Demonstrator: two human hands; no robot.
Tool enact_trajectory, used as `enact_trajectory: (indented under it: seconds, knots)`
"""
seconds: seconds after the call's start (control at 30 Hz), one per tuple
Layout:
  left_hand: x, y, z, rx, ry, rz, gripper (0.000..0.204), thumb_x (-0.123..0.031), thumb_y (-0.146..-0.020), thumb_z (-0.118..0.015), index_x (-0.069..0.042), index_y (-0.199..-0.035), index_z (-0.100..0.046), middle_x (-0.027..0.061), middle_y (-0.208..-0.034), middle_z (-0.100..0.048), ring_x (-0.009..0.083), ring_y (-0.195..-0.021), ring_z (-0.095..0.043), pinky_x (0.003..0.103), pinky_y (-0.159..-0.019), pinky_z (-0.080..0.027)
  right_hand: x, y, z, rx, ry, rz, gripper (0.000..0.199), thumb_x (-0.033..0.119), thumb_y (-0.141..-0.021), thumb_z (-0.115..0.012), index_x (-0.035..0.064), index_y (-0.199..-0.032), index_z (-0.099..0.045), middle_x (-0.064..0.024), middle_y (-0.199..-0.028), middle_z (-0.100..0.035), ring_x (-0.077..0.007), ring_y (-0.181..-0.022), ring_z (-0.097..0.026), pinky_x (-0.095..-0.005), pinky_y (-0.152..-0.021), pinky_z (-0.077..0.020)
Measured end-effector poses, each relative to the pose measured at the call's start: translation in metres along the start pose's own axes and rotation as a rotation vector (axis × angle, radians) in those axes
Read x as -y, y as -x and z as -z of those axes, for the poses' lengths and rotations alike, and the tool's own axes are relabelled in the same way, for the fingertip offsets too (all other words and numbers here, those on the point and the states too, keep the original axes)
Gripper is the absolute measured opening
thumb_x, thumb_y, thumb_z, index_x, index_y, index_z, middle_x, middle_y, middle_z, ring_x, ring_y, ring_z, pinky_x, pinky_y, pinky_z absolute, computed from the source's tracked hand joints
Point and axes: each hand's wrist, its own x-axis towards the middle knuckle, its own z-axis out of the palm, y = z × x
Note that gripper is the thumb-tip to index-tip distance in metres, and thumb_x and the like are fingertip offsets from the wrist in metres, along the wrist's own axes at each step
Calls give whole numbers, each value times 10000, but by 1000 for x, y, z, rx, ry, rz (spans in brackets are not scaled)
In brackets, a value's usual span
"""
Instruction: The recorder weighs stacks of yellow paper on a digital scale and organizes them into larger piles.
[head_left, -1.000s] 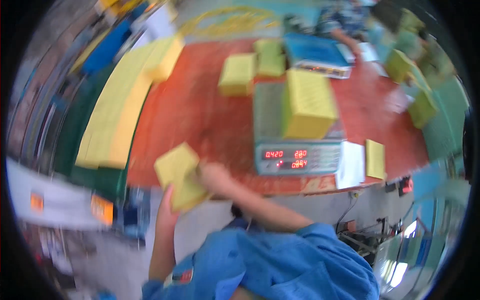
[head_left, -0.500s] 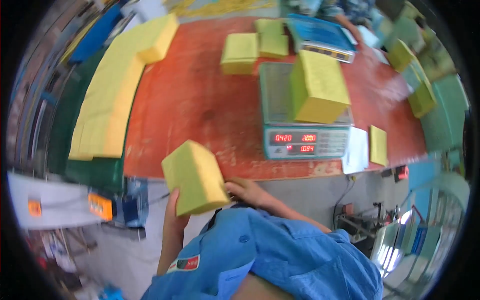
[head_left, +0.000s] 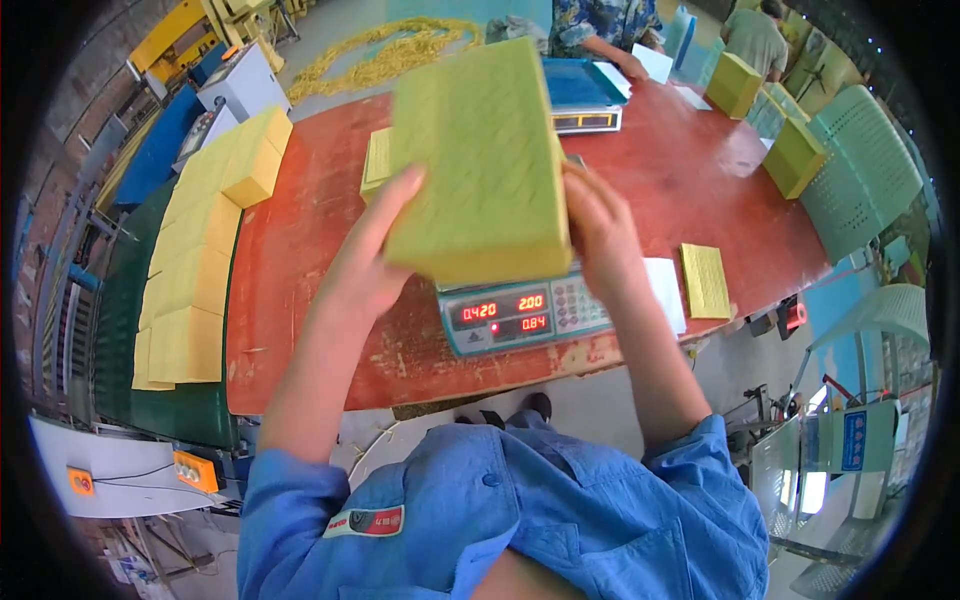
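Between my two hands is a thick block of yellow paper [head_left: 480,160], raised over the weighing scale [head_left: 510,320]. My left hand [head_left: 375,250] presses its left side, thumb on the near face. My right hand [head_left: 600,230] grips the right side, its fingers partly hidden behind the block. The scale's front panel shows lit red digits, while most of its pan is covered from sight. Whether anything rests on that pan cannot be seen. Part of another yellow paper stack [head_left: 377,165] shows behind my left hand.
Yellow paper blocks line a green surface [head_left: 190,400] left of the red table [head_left: 310,250]. A thin yellow stack [head_left: 706,282] and a white sheet [head_left: 664,294] lie right of the scale. Across the table, a person's hand [head_left: 630,66] is near a second scale [head_left: 585,90].
My left hand has risen from the table's near edge to above the scale. My right hand has come up too, and now both grip a block. The view has shifted.
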Motion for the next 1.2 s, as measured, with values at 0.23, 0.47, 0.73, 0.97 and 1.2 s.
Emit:
enact_trajectory:
  seconds: [0.23, 0.47, 0.73, 0.97, 1.2]
  knots:
    - [17, -104, -55, 6, 198, 483, 705, -586, -852, -600, -124, -1373, -488, 62, -1302, -544, 222, -1157, -520, 403, -934, -425, -26, -84, 72, 60, -200, -130, 330, 251, -976, -520, -2, -1154, -635, -36, -950, -667, -101, -774, -620, -251, -655, -484]
    - [35, -106, -46, -54, 97, 504, 677, -624, -824, -602, -158, -1311, -542, 57, -1241, -557, 199, -1091, -516, 433, -886, -424, -37, -92, 71, 95, -193, -140, 325, 230, -971, -517, -13, -1147, -643, -56, -943, -676, -124, -785, -625, -272, -687, -487]
    - [29, -93, -55, -71, 27, 515, 676, -638, -827, -590, -167, -1310, -540, 59, -1243, -557, 203, -1095, -519, 424, -878, -427, -49, -84, 70, 35, -134, -118, 326, 209, -965, -516, -20, -1151, -656, -65, -955, -683, -130, -814, -618, -274, -714, -473]
    - [28, -89, -56, -72, -15, 499, 703, -652, -830, -574, -147, -1316, -530, 49, -1226, -573, 180, -1095, -524, 411, -881, -421, -54, -81, 66, 8, -98, -52, 333, 216, -960, -526, -22, -1142, -670, -60, -962, -683, -125, -820, -603, -264, -740, -458]
    - [42, -91, -58, -117, 15, 411, 674, -633, -882, -549, -136, -1338, -536, 59, -1223, -591, 174, -1100, -522, 364, -888, -400, -56, -80, 63, -77, -26, 8, 347, 211, -958, -533, -17, -1184, -664, -73, -995, -686, -121, -846, -601, -267, -739, -473]
